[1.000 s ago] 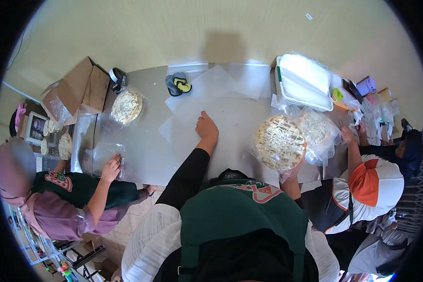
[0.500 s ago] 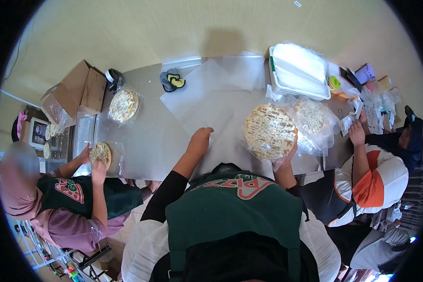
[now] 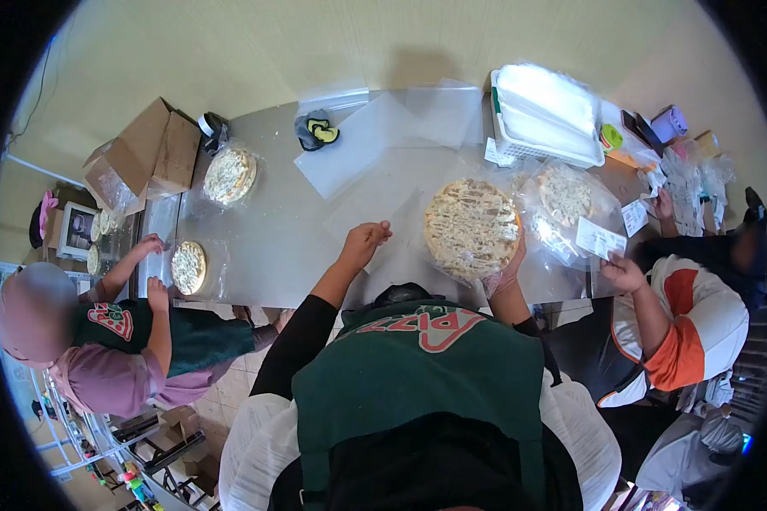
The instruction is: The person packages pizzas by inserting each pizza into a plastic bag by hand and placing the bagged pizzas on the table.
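My right hand (image 3: 507, 274) grips the right edge of a round pizza (image 3: 472, 226) topped with white shreds and brown streaks, with clear plastic around its rim. The pizza is tilted up above the metal table. My left hand (image 3: 366, 244) hovers left of it with the fingers curled closed; whether a thin clear film is between them I cannot make out. Clear plastic sheets (image 3: 341, 153) lie flat beyond that hand. To the right of my pizza is a bagged pizza (image 3: 565, 194), over which a co-worker's hand (image 3: 624, 274) holds a printed white label (image 3: 601, 238).
A white basket (image 3: 545, 152) stacked with plastic bags stands at the back right. Grey-yellow cloth (image 3: 316, 130) rests at the back. On the left are a wrapped pizza (image 3: 229, 175), a smaller pizza (image 3: 188, 267), a cardboard box (image 3: 145, 153) and another co-worker.
The pizza in my right hand has shifted slightly left. The right co-worker now holds a label over the bagged pizza. The left co-worker's hands have come off the small pizza.
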A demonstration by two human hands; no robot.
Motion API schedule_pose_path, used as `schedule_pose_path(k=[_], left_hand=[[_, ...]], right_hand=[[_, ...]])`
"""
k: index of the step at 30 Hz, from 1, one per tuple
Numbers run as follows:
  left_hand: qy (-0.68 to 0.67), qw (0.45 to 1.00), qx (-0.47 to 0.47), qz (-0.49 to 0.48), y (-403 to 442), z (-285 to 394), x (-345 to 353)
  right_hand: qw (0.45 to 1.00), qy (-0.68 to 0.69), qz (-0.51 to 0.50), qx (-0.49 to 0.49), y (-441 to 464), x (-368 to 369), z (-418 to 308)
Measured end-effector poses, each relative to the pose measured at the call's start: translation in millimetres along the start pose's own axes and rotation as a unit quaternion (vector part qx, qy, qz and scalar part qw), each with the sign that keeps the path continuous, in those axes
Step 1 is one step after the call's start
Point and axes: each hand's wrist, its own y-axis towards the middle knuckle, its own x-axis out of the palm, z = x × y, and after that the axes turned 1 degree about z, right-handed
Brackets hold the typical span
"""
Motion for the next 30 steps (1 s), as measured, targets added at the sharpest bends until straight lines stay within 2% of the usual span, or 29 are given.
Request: schedule_pose_path(k=[2, 5, 8, 11, 14, 17, 20, 21, 23, 26, 29, 30], left_hand=[[-0.009, 0.999, -0.022, 0.021, -8, -1, 6], [0.103, 0.993, 0.055, 0.028, -20, 0, 4], [0.235, 0.958, 0.166, 0.001, -23, 5, 1], [0.304, 0.930, 0.204, 0.044, -25, 17, 0], [0.345, 0.919, 0.173, 0.086, -11, 34, -6], [0.400, 0.898, 0.160, 0.087, 1, 48, -15], [0.410, 0.888, 0.186, 0.098, 9, 53, -21], [0.338, 0.917, 0.172, 0.121, 11, 51, -20], [0.188, 0.958, 0.140, 0.162, 15, 44, -16], [0.340, 0.917, 0.187, 0.090, 29, 36, -21], [0.274, 0.947, 0.144, 0.084, 27, 43, -17], [0.276, 0.943, 0.161, 0.092, 24, 49, -18]], right_hand=[[1.000, 0.013, 0.017, 0.002, 2, -3, 0], [1.000, -0.001, 0.024, 0.009, -1, -1, 3], [0.999, 0.006, 0.016, 0.029, -3, 0, 4], [0.998, -0.010, 0.039, 0.052, -2, 7, 6], [0.994, -0.025, 0.066, 0.088, 7, 0, 10], [0.987, -0.060, 0.057, 0.136, 12, -3, 23], [0.977, -0.072, 0.019, 0.202, 25, -18, 36], [0.974, -0.060, 0.047, 0.215, 21, -8, 42], [0.967, -0.027, 0.021, 0.251, 25, -16, 49], [0.954, -0.008, 0.027, 0.298, 30, -20, 60], [0.943, 0.012, 0.012, 0.332, 29, -15, 68], [0.941, 0.018, 0.017, 0.337, 28, -15, 70]])
